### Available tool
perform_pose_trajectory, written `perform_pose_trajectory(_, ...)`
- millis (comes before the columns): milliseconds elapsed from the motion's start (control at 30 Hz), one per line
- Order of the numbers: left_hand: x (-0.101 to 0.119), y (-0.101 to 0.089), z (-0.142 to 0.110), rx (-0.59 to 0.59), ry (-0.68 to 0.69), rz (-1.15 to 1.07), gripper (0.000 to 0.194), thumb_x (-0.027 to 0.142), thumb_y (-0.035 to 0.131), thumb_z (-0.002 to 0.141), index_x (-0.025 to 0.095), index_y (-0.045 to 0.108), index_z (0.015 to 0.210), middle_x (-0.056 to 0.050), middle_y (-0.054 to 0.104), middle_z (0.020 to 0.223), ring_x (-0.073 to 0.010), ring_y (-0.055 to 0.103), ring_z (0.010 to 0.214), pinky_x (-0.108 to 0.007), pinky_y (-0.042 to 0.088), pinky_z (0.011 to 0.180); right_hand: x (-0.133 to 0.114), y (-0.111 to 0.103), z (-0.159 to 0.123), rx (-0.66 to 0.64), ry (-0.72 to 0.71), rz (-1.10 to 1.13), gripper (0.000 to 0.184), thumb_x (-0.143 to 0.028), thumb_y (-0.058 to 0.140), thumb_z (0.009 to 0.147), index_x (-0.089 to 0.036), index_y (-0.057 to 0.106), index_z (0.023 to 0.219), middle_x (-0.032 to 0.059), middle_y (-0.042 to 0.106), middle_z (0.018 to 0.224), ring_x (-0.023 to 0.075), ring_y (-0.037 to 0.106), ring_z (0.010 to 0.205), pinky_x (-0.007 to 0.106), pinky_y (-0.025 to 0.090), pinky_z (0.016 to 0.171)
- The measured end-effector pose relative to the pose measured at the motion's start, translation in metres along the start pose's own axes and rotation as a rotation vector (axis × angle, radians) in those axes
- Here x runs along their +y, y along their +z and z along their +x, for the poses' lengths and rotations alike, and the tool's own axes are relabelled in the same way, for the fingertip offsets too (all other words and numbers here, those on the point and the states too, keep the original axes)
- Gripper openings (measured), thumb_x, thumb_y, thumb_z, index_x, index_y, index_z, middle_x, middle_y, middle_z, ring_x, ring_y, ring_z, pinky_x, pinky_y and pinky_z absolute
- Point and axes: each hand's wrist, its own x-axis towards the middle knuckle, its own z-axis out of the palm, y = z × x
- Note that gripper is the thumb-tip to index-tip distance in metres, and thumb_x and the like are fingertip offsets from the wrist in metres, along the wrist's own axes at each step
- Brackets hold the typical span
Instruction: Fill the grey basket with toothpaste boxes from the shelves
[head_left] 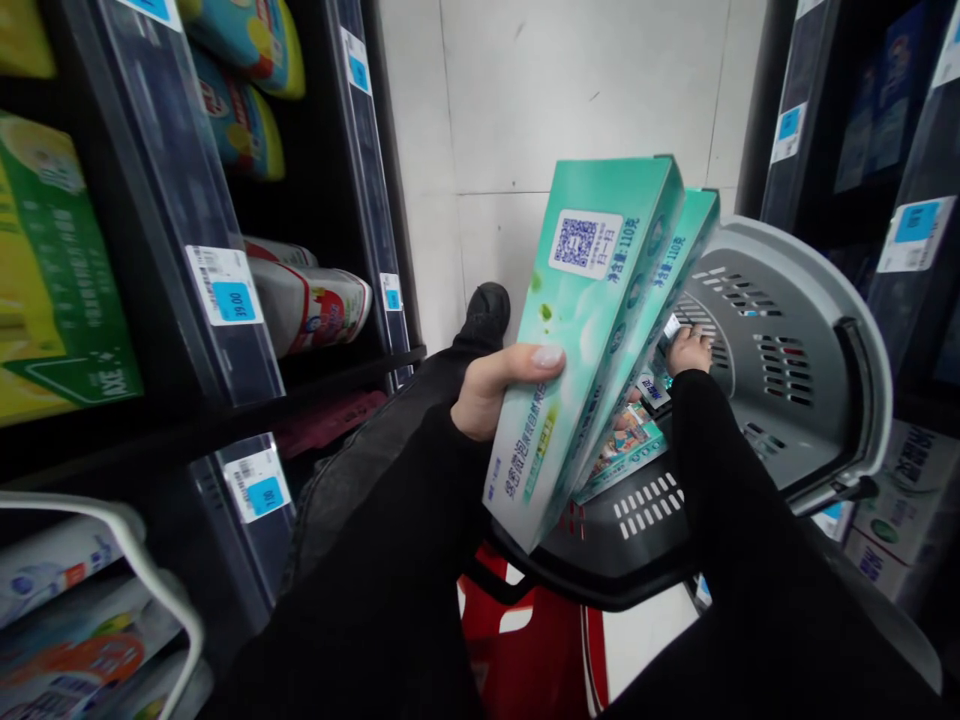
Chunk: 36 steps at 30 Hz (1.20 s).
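Note:
My left hand is closed around two green-and-white toothpaste boxes. The front toothpaste box shows a QR code and the thumb presses on its face; the second toothpaste box sits right behind it. Both are tilted over a grey and black shopping basket. My right hand reaches down into the basket with its fingers curled, beside small green-and-white packaging. What it grips cannot be made out. Another green box with a coloured picture lies in the basket, partly hidden by the held boxes.
Shelves with price tags line the left, carrying bottles and a green-yellow carton. More shelving with boxes stands on the right. Pale floor tiles run between. Something red is below the basket.

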Motion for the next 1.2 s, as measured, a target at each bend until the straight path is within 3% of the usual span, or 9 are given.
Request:
perform_pose_trajectory(133, 0.002, 0.001, 0.000, -0.046, -0.017, 0.011, 0.067, 0.042, 0.063, 0.067, 0.018, 0.058, 0.129, -0.004, 0.072, 0.113, -0.0332, 0.065, 0.109, -0.040, 0.059, 0.083, -0.007, 0.002, 0.002, -0.009, -0.022, -0.048, 0.044, -0.019, 0.035, 0.091, -0.003, 0.047, 0.130, 0.0283, 0.040, 0.141, 0.0397, 0.042, 0.120, 0.053, 0.038, 0.094)
perform_pose_trajectory(267, 0.003, -0.002, 0.002, -0.072, -0.046, 0.019, 0.068, 0.046, 0.066, 0.066, 0.019, 0.059, 0.128, -0.004, 0.072, 0.109, -0.0314, 0.067, 0.106, -0.037, 0.059, 0.080, -0.015, -0.003, 0.004, 0.055, 0.099, -0.049, 0.046, -0.017, 0.028, 0.093, -0.004, 0.045, 0.134, 0.0269, 0.036, 0.145, 0.0409, 0.042, 0.120, 0.052, 0.039, 0.092)
perform_pose_trajectory(367, 0.002, -0.006, 0.005, -0.069, -0.048, 0.038, 0.066, 0.044, 0.063, 0.067, 0.017, 0.059, 0.127, -0.005, 0.073, 0.104, -0.0307, 0.068, 0.105, -0.036, 0.059, 0.077, -0.020, 0.001, -0.008, 0.094, -0.019, -0.022, 0.046, -0.021, 0.033, 0.094, -0.005, 0.043, 0.136, 0.0256, 0.043, 0.138, 0.0369, 0.044, 0.120, 0.049, 0.038, 0.095)
perform_pose_trajectory(433, 0.001, -0.008, 0.007, -0.069, -0.054, 0.050, 0.063, 0.042, 0.060, 0.068, 0.017, 0.060, 0.126, -0.005, 0.074, 0.101, -0.0305, 0.068, 0.103, -0.035, 0.059, 0.074, -0.023, 0.009, -0.022, 0.000, -0.108, 0.016, 0.043, -0.023, 0.035, 0.094, -0.006, 0.045, 0.133, 0.0231, 0.049, 0.130, 0.0320, 0.049, 0.114, 0.043, 0.039, 0.095)
perform_pose_trajectory(600, -0.002, -0.009, 0.008, -0.039, -0.015, 0.017, 0.066, 0.047, 0.069, 0.063, 0.017, 0.062, 0.122, -0.005, 0.075, 0.093, -0.0293, 0.070, 0.096, -0.037, 0.058, 0.079, -0.026, 0.034, -0.044, -0.200, -0.009, 0.105, 0.055, -0.041, 0.051, 0.090, -0.003, 0.044, 0.129, 0.0248, 0.049, 0.126, 0.0303, 0.050, 0.114, 0.036, 0.040, 0.094)
perform_pose_trajectory(667, -0.002, -0.007, 0.007, -0.057, -0.019, 0.028, 0.071, 0.049, 0.073, 0.059, 0.016, 0.062, 0.122, -0.006, 0.075, 0.094, -0.0300, 0.070, 0.094, -0.038, 0.059, 0.079, -0.023, 0.038, -0.044, -0.249, -0.089, 0.084, 0.061, -0.039, 0.060, 0.085, -0.004, 0.042, 0.130, 0.0240, 0.048, 0.126, 0.0303, 0.049, 0.116, 0.036, 0.039, 0.096)
perform_pose_trajectory(800, 0.001, -0.004, 0.004, -0.068, -0.019, 0.058, 0.065, 0.046, 0.063, 0.069, 0.018, 0.059, 0.128, -0.005, 0.073, 0.105, -0.0298, 0.069, 0.101, -0.037, 0.058, 0.078, -0.018, 0.037, -0.040, -0.292, -0.181, 0.007, 0.061, -0.032, 0.064, 0.081, -0.006, 0.040, 0.131, 0.0230, 0.048, 0.126, 0.0305, 0.052, 0.114, 0.039, 0.041, 0.095)
perform_pose_trajectory(1033, 0.002, -0.007, 0.007, -0.106, -0.041, 0.058, 0.067, 0.044, 0.063, 0.067, 0.020, 0.058, 0.129, -0.005, 0.073, 0.105, -0.0306, 0.068, 0.103, -0.036, 0.058, 0.075, 0.001, 0.009, -0.046, -0.040, -0.170, 0.194, 0.060, -0.043, 0.063, 0.075, -0.009, 0.042, 0.120, 0.0230, 0.045, 0.125, 0.0306, 0.056, 0.097, 0.040, 0.046, 0.080)
perform_pose_trajectory(1200, 0.003, -0.007, 0.006, -0.100, -0.040, 0.046, 0.067, 0.041, 0.058, 0.070, 0.017, 0.055, 0.133, -0.005, 0.073, 0.105, -0.0304, 0.068, 0.103, -0.036, 0.059, 0.076, 0.017, -0.025, -0.041, 0.194, -0.108, 0.165, 0.071, -0.050, 0.067, 0.071, -0.008, 0.040, 0.122, 0.0236, 0.049, 0.119, 0.0339, 0.053, 0.098, 0.046, 0.044, 0.083)
